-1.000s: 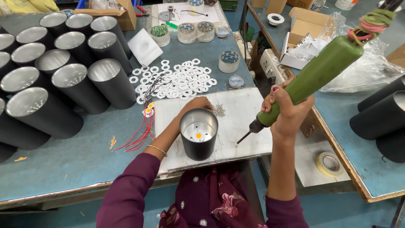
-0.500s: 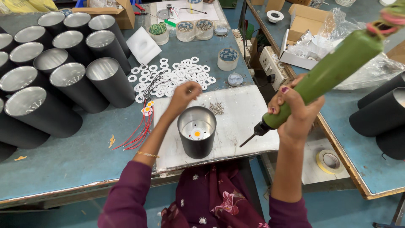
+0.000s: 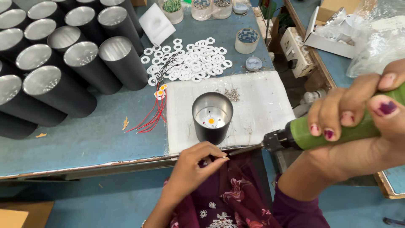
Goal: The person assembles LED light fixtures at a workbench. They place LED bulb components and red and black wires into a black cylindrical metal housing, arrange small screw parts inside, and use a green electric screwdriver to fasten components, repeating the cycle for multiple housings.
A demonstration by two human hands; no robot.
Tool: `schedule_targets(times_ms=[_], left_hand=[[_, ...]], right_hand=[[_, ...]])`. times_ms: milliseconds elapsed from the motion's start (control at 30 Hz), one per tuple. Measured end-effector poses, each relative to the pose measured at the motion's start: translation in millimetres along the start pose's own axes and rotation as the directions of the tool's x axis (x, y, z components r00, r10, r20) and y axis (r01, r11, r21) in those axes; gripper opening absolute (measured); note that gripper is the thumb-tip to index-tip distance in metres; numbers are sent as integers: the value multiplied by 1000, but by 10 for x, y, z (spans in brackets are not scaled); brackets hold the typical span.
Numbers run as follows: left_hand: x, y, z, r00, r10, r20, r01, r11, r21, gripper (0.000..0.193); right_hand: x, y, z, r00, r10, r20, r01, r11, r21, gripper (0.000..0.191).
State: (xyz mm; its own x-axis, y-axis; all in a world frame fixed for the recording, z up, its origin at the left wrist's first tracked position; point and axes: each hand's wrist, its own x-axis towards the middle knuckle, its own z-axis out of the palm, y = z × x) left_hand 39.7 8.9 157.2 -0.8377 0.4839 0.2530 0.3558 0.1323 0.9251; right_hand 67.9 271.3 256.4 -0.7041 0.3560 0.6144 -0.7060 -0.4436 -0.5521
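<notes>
The left hand (image 3: 195, 162) is pinching the thin metal tip (image 3: 244, 149) of the tool with its fingertips, just below the table (image 3: 84, 139) edge. The open black metal cylinder (image 3: 212, 117) is standing upright on a white foam mat (image 3: 261, 105) above it. The right hand (image 3: 358, 126) is gripping firmly the green cylindrical electric screwdriver (image 3: 333, 133).

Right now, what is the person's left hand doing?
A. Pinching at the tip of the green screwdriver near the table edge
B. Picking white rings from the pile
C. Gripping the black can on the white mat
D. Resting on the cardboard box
A: the left hand has its fingertips at the metal tip of the green screwdriver, while the black can stands untouched on the white mat.
</notes>
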Motion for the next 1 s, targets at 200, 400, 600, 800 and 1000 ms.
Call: schedule_targets(times_ms=[200, 400, 600, 800, 1000], left_hand=[[-154, -145, 129, 998, 44, -52, -47, 998, -44, 13], [-185, -184, 106, 997, 36, -65, -40, 997, -65, 10], [-181, -154, 80, 998, 13, -65, -15, 1000, -23, 11], [-189, -134, 26, 998, -25, -54, 24, 1000, -11, 12], [-206, -133, -22, 999, -2, -53, 3, 1000, 22, 11]], right_hand=[[-104, 33, 261, 999, 43, 25, -40, 993, -112, 18], [-149, 34, 394, 998, 63, -6, -63, 992, -113, 17], [-151, 121, 448, 999, 37, -32, -41, 987, -158, 22], [-148, 140, 430, 998, 53, -14, -55, 989, -138, 17], [-170, 164, 451, 998, 68, -13, -69, 986, -150, 17]])
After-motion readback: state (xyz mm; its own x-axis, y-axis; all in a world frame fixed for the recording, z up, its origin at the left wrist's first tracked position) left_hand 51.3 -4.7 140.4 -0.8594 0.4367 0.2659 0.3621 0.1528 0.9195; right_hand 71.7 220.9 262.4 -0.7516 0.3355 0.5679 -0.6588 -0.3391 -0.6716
